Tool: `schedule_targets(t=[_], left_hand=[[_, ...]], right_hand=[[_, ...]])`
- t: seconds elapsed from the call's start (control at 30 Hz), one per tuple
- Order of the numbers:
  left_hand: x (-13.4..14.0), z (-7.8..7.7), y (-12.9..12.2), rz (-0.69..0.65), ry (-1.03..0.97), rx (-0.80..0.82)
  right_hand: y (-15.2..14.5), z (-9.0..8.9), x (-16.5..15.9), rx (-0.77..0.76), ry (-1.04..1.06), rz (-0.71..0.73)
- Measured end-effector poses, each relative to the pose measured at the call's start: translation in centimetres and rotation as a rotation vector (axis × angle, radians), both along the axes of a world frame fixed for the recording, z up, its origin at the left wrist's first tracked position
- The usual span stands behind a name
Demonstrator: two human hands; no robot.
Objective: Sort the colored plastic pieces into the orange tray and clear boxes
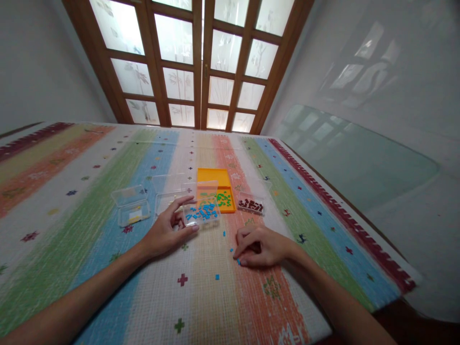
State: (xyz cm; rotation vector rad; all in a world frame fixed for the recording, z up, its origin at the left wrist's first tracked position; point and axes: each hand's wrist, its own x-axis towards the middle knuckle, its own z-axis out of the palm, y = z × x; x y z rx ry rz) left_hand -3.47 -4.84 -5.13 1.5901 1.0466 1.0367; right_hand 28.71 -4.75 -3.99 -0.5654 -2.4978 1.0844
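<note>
My left hand (171, 227) grips a clear plastic box (201, 221) by its left side, thumb in front and fingers behind. Many small blue pieces (206, 211) lie inside it, and its transparent lid stands raised at the back. Lower right, my right hand (264, 245) rests on the cloth with its fingers curled. A small blue piece (238, 261) shows between the tips of its thumb and index finger. Close by on the cloth lie more loose blue pieces: a square one (217, 277), one near the fingertips (232, 250) and one farther back (224, 234).
Behind the held box stands an open orange case (215, 177) with green pieces (223, 198). A clear box of dark brown pieces (250, 205) is to its right. Farther left are two open clear boxes, one holding yellow pieces (135, 219). A striped tablecloth (158, 302) covers the table.
</note>
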Motion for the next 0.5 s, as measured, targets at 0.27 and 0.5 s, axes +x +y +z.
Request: schedule_targets(t=[0.27,0.5], left_hand=[[-0.1,-0.2,0.1,-0.007,-0.015,-0.005],[-0.1,-0.1,0.3,0.003,-0.009,0.009]], right_hand=[[-0.2,0.2,-0.8,0.052,-0.059,-0.062],[-0.7,-0.2,-1.1,0.102,-0.096,-0.188]])
